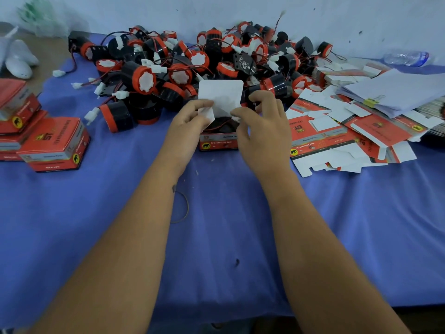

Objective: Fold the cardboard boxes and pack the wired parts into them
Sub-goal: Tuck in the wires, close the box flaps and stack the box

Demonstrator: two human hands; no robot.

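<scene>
Blue cloth [216, 237]; red boxes [55, 143], yellow badges; black-and-red wired parts [144, 78], white plugs; lid flap [220, 95] white, perhaps blank.

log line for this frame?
stage: closing box | left hand: pinches side flap | right hand: pinches other flap | lid: up | part: inside

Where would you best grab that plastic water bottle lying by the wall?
Around its middle, coming from above. The water bottle lies on its side near the wall, so its round barrel faces up, and the paper stack in front blocks a low reach.

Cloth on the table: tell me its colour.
The cloth is blue-violet, plain, shown in the head view.
</scene>
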